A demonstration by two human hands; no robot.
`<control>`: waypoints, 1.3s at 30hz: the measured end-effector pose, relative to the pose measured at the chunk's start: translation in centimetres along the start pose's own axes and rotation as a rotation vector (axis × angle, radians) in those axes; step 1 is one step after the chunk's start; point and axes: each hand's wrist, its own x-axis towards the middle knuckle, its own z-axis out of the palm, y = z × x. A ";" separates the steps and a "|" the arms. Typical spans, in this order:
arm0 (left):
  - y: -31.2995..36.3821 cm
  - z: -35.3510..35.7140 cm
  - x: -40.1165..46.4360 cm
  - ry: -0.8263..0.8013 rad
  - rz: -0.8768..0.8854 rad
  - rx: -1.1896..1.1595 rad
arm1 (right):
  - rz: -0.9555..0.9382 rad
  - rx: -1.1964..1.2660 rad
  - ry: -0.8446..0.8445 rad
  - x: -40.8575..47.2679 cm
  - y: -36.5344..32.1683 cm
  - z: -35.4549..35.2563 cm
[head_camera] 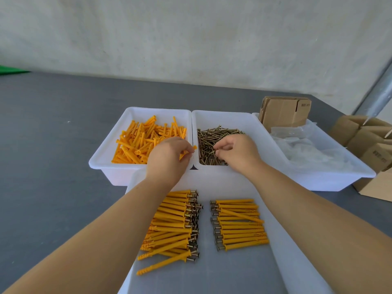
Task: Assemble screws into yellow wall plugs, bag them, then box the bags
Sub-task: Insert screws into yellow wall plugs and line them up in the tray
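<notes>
My left hand (169, 155) pinches a yellow wall plug (187, 152) over the right edge of the white bin of loose plugs (108, 145). My right hand (235, 151) reaches into the neighbouring white bin of brass screws (212, 119) and pinches a screw (214, 153) from the pile. In front of me lies a white tray (212, 181) with two groups of assembled plugs with screws: a big heap (174, 225) on the left and a neat row (239, 223) on the right.
A third white bin (339, 175) at the right holds clear plastic bags (305, 145) and flat cardboard boxes (284, 111). More cardboard boxes (369, 145) stand at the far right. All sits on a grey table (53, 145) against a pale wall.
</notes>
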 end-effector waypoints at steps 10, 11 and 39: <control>1.0 -0.7 0.2 0.250 0.020 0.032 | -0.280 0.214 0.390 -3.1 -0.9 -1.1; 1.2 -0.9 0.3 0.277 0.054 0.035 | -0.287 0.248 0.388 -3.3 -1.0 -1.1; 5.6 -0.2 -1.0 -0.154 -0.089 -0.471 | -0.557 0.211 0.453 -4.7 -1.9 -0.5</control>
